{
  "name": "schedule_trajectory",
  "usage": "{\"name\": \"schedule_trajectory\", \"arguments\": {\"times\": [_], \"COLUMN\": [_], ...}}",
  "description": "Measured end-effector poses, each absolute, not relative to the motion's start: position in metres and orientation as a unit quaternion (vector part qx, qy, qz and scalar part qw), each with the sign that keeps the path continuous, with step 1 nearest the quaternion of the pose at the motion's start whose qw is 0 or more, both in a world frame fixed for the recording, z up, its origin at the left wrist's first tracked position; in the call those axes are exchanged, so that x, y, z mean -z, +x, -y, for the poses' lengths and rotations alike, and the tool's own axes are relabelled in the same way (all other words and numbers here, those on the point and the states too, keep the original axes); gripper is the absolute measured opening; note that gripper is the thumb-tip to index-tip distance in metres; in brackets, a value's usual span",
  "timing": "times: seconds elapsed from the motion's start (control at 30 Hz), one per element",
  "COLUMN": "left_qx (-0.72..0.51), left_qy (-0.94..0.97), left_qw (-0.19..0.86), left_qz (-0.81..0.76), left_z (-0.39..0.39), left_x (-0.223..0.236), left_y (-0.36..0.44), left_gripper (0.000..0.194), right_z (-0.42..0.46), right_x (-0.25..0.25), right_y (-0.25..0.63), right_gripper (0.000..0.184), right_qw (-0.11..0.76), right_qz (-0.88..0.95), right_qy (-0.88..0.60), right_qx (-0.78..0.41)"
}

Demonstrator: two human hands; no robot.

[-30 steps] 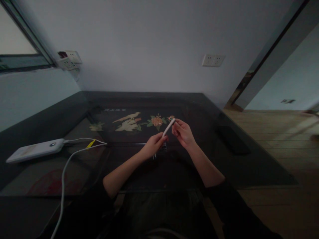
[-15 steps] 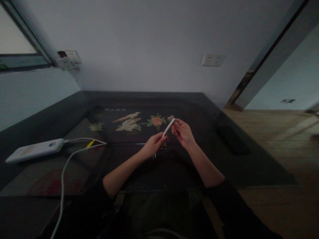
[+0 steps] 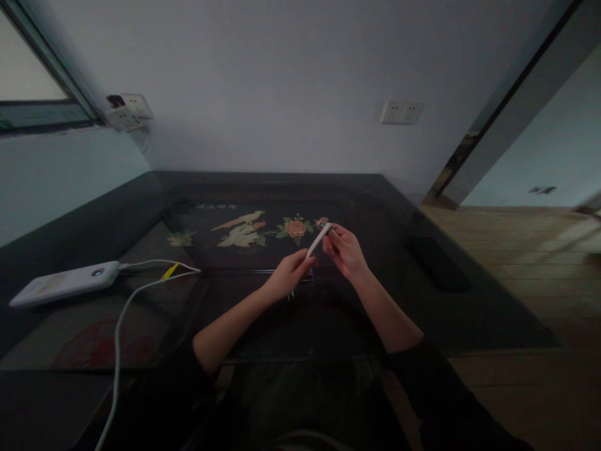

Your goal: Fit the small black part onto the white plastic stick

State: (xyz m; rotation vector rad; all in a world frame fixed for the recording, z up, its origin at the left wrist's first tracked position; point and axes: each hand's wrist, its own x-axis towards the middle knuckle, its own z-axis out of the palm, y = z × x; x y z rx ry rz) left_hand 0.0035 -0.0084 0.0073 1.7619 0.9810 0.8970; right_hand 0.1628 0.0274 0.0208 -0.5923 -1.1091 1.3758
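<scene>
Stick [image 3: 319, 240] sat between my left hand [image 3: 286, 275] and right hand [image 3: 346, 252], above the table [image 3: 498, 319], power bank [image 3: 66, 284] lay left, unidentified item [image 3: 439, 264] lay right, wall [image 3: 263, 81] stood behind.

Dark table [image 3: 498, 316]: one. Over its middle: two hands, the left hand [image 3: 287, 275] and the right hand [image 3: 347, 252], with one slender white stick [image 3: 318, 242] between them. On the table's left part: one white flat device [image 3: 68, 284], one white cable [image 3: 118, 341] running from it and one yellow tag [image 3: 170, 271] on that cable. On the table's right part: one black slab [image 3: 439, 263]. On the table's decorated top: four pale characters [image 3: 216, 207] in one row and one large orange flower [image 3: 295, 229]. Behind the table's right half: two adjoining wall sockets [image 3: 392, 113].
</scene>
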Motion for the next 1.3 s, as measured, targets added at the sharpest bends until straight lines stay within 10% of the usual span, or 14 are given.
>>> {"name": "schedule_trajectory", "arguments": {"times": [1.3], "left_qx": [-0.365], "left_qy": [0.709], "left_qw": [0.451], "left_qz": [-0.401], "left_z": [0.004], "left_x": [-0.002], "left_y": [0.002], "left_gripper": [0.030], "right_z": [-0.025], "right_x": [-0.023], "right_y": [0.162], "right_gripper": [0.036], "right_qw": [0.602], "right_qz": [0.460], "right_qy": [-0.260], "right_qx": [-0.598]}}
